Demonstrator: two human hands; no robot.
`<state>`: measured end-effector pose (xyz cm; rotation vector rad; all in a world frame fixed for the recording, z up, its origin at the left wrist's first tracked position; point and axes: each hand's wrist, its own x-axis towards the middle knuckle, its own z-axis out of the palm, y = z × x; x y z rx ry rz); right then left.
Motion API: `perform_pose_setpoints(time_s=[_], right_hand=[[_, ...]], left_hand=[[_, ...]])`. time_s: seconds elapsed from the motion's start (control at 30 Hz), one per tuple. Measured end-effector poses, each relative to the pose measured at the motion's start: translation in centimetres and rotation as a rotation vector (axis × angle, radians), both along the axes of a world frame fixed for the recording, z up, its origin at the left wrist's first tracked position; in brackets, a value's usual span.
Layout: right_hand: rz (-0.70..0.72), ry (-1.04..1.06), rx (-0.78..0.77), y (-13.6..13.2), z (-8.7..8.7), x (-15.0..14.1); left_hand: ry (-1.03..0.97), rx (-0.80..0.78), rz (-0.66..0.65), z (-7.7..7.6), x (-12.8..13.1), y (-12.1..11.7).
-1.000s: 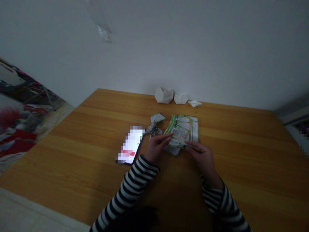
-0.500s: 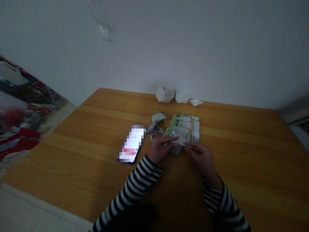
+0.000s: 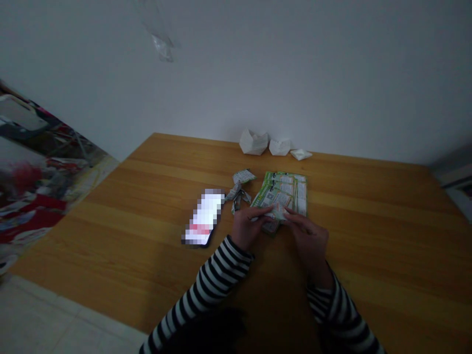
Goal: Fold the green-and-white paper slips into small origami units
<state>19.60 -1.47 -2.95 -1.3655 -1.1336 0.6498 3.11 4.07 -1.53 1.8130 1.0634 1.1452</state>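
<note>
Between my two hands is a small folded piece of printed paper [image 3: 278, 213]. My left hand [image 3: 248, 225] pinches its left side, and my right hand [image 3: 307, 235] pinches its right side. Under and beyond the fingers lies a fanned stack of green-and-white printed leaflets [image 3: 283, 186]. A dark, flat item [image 3: 271, 227] shows just below the folded paper; what it is I cannot make out. To the left of the stack lie a folded printed paper [image 3: 243, 176] and a twisted paper shape [image 3: 238, 194].
A phone [image 3: 204, 216] with a lit, blurred screen lies left of my left hand on the wooden table [image 3: 129, 221]. Three white folded-paper shapes, a large one [image 3: 253, 142], a middle one [image 3: 279, 147] and a small one [image 3: 301, 154], stand along the wall.
Both hands still pinch the folded paper, with the right fingers slightly shifted on it. The whole view has moved a little; the things on the table lie as before.
</note>
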Motion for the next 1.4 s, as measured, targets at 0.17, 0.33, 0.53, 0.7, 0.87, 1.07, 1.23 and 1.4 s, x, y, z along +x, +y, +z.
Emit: perform_pose_setpoints(time_s=[0.17,0.33,0.53,0.7,0.87,1.07,1.23,1.4], right_hand=[[-0.079,0.026,0.030,-0.1,0.0,-0.8],[-0.129,-0.016,0.082,-0.4,-0.1,-1.0],[-0.150,-0.169,0.155,-0.4,-0.3,-1.1],[-0.173,-0.407,0.261,-0.3,0.2,-0.9],[-0.291,-0.390,0.283,-0.2,0.8,-0.8],[-0.124,-0.128,0.089,-0.1,0.4,-0.5],[-0.151,0.151,-0.080,0.1,0.0,-0.1],[-0.132,0.207,-0.099,0.3,0.0,0.1]], left_hand=[[0.011,0.039,0.040,-0.1,0.4,-0.4],[-0.019,0.073,0.051,-0.4,0.5,-0.8],[-0.010,0.140,0.087,-0.5,0.8,-1.0],[0.071,0.221,0.151,-0.3,1.0,-1.3],[0.081,0.245,0.191,0.4,1.1,-1.3],[-0.037,-0.062,-0.010,0.1,0.7,-0.8],[-0.118,-0.223,-0.027,0.1,0.6,-0.6],[-0.143,-0.242,-0.051,0.6,0.8,-0.7]])
